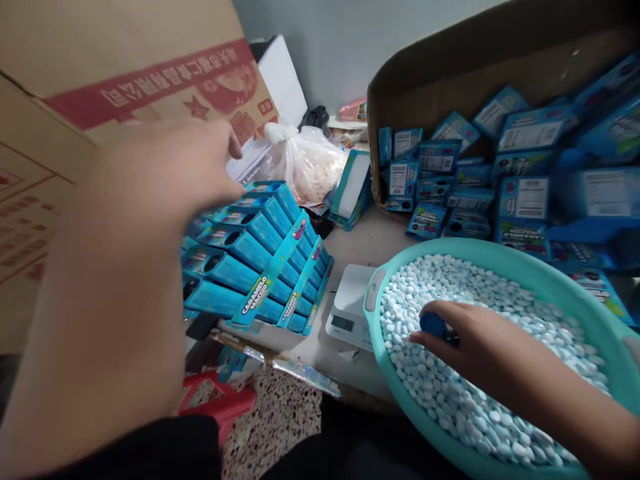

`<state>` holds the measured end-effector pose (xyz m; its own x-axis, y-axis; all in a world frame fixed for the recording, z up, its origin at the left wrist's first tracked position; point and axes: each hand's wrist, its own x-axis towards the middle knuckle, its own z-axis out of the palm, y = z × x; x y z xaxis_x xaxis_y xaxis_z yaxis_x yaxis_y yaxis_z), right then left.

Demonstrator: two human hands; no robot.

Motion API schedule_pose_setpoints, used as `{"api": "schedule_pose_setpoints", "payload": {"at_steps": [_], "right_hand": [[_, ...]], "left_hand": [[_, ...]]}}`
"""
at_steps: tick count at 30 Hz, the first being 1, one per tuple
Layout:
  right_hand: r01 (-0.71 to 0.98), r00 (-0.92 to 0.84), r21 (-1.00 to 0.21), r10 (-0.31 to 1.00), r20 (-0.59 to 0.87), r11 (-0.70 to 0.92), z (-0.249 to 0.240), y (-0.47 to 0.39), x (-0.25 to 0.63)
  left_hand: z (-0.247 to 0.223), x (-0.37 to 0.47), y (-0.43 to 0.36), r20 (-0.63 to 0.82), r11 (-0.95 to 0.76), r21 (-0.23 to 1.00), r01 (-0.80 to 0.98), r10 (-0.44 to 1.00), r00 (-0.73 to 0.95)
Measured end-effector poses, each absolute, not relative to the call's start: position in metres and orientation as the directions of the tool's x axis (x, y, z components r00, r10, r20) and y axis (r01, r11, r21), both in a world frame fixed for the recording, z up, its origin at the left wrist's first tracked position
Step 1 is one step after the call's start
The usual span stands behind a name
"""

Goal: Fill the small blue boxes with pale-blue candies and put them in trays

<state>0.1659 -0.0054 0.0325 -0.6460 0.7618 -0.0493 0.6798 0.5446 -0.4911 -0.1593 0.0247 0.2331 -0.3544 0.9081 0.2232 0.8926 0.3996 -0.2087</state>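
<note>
My left hand (175, 167), blurred by motion, reaches over the far end of stacked blue cartons (260, 250). Thumb and a fingertip are apart, with nothing visible between them; the other fingers are hidden. These cartons stand in tiered display trays lettered "Caramelo Macizo", and several show dark round openings. Over a turquoise tub (376, 327) of small white and pale blue candies (450, 387), my right hand (460, 333) is closed around a small blue, round, cap-like thing (433, 325). Fingers partly cover it, so its full shape does not show.
A white digital scale (345, 313) sits beside the tub, partly under its rim. Behind, a large cardboard box (395, 100) holds many blue packets. A tied clear bag (315, 160) stands near the wall. At left rise big cartons (45, 87); a red plastic object (220, 400) is below the table.
</note>
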Motion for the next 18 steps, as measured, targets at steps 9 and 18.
{"api": "schedule_pose_setpoints", "payload": {"at_steps": [9, 18], "right_hand": [[0.487, -0.750, -0.549, 0.648, 0.136, 0.679, 0.041, -0.013, 0.159], [0.520, -0.748, -0.554, 0.659, 0.071, 0.650, 0.043, -0.016, 0.157]], "left_hand": [[0.100, -0.013, -0.065, -0.048, -0.046, 0.547, 0.836, 0.995, 0.087], [0.054, -0.023, -0.065, -0.211, 0.189, 0.866, 0.463, 0.977, -0.004]]}}
